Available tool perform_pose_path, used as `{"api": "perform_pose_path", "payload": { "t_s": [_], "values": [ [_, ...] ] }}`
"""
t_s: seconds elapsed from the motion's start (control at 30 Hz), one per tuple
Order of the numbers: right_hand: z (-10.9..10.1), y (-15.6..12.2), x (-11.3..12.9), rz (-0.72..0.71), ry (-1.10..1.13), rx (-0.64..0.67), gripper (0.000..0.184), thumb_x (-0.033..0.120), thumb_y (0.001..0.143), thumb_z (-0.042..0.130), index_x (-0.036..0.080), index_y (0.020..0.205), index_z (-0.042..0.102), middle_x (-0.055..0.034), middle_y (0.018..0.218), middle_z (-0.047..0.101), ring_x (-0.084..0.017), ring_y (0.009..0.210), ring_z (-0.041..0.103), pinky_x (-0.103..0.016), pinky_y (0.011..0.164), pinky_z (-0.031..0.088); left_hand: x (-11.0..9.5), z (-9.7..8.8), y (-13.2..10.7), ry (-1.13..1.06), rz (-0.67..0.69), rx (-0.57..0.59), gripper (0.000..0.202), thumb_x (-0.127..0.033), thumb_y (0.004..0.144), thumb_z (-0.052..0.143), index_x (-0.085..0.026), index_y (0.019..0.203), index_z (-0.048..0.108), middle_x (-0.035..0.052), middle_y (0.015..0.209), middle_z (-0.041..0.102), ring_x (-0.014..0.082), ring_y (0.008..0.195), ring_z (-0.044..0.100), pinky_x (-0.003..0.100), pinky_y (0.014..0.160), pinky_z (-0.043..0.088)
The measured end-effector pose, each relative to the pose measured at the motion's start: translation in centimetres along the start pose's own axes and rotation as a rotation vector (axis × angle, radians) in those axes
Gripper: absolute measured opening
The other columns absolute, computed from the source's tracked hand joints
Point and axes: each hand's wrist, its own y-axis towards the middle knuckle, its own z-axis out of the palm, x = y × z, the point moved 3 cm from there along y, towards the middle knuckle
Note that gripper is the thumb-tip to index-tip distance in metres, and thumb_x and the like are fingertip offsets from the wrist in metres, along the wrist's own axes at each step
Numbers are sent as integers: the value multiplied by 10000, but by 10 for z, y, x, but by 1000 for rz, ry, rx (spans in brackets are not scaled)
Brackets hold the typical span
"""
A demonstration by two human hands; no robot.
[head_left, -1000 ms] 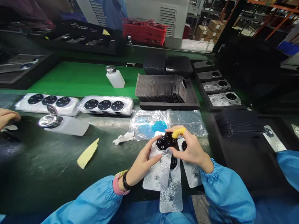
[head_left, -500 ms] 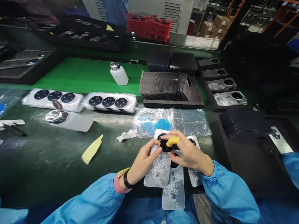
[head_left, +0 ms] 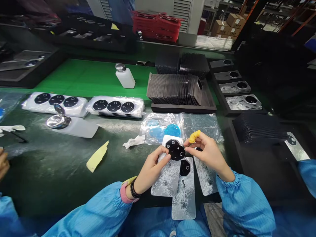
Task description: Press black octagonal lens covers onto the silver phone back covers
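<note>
My left hand rests its fingers on a silvery phone back cover and touches the left edge of a black octagonal camera plate. My right hand, with a yellow finger cot on the index finger, pinches the right edge of that same plate. A second cover with its black plate in place lies between my wrists, and a third cover lies partly under my right hand.
Clear bags with blue films lie just beyond my hands. Two trays of black plates lie at left, with a white dispenser bottle, a yellow scrap and a white wipe. Racked covers stand behind. Another person's hand shows at far left.
My right hand has lifted off the black plate and shifted right, so it now pinches only the plate's edge. The plate's face is uncovered. Another person's hand has come in at far left.
</note>
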Motion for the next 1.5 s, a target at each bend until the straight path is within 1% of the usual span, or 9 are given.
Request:
{"api": "perform_pose_path", "payload": {
  "t_s": [0.27, 0.33, 0.4, 0.5, 0.6, 0.83, 1.0, 1.2, 1.5],
  "values": [
    [0, -1, -2, 63, 69, 3, 237, 284, 702, 721, 217, 672, 495, -7, 764, 697, -179, 767, 697, -330, 746, 594, 3, 2, -4, 29, 44, 26, 162, -352, 791, 515, -199, 754, 556, -5, 741, 568, 165, 715, 523, 274, 704, 427],
    [-4, -1, -1, 51, 79, -29, 232, 292, 702, 726, 212, 676, 510, -19, 783, 705, -187, 790, 699, -336, 751, 595, 4, 2, -6, -31, 54, 33, 161, -335, 789, 551, -199, 870, 579, 18, 856, 626, 189, 815, 574, 292, 775, 452],
    [-9, 0, 1, 41, 93, -84, 218, 299, 699, 731, 207, 688, 533, -30, 806, 713, -192, 810, 701, -341, 760, 595, 5, 3, -7, -92, 70, 47, 293, -320, 787, 587, -203, 1055, 569, 55, 1061, 647, 223, 974, 595, 323, 874, 456],
    [-13, 1, 2, 44, 118, -125, 215, 306, 690, 740, 206, 687, 550, -33, 808, 721, -192, 799, 705, -348, 763, 597, 7, 3, -9, -94, 105, 82, 455, -299, 802, 603, -210, 1237, 504, 84, 1284, 583, 256, 1165, 546, 365, 997, 419],
    [-8, 0, 1, 58, 119, -95, 192, 320, 698, 731, 203, 718, 581, -30, 784, 719, -196, 791, 706, -352, 756, 599, 10, 4, -10, -75, 121, 90, 518, -293, 808, 604, -197, 1299, 470, 99, 1360, 536, 275, 1250, 494, 397, 1059, 380],
    [6, -3, -3, 41, 69, -45, 183, 280, 725, 691, 206, 680, 530, -41, 825, 727, -198, 823, 707, -355, 774, 598, 12, 4, -10, -82, 90, 76, 549, -283, 798, 601, -170, 1313, 452, 112, 1359, 539, 267, 1229, 519, 391, 1055, 395],
    [6, -2, -3, 31, 74, -44, 181, 250, 721, 679, 209, 663, 513, -30, 785, 722, -191, 807, 711, -339, 762, 603, 10, 7, -10, -104, 83, 80, 534, -270, 792, 603, -169, 1297, 460, 104, 1329, 566, 251, 1222, 529, 365, 1045, 407],
    [7, -3, -4, 37, 58, -61, 213, 303, 723, 695, 211, 660, 513, -32, 781, 721, -202, 805, 713, -352, 755, 610, 11, 7, -10, -120, 76, 58, 543, -292, 793, 611, -168, 1298, 458, 108, 1338, 561, 254, 1230, 524, 355, 1044, 409],
    [7, -3, -5, 25, 39, -69, 212, 325, 723, 698, 212, 666, 528, -30, 778, 722, -204, 805, 716, -355, 759, 614, 10, 7, -9, -137, 73, 45, 554, -273, 777, 625, -179, 1302, 475, 110, 1311, 584, 272, 1188, 558, 377, 1008, 443]
  ]
}}
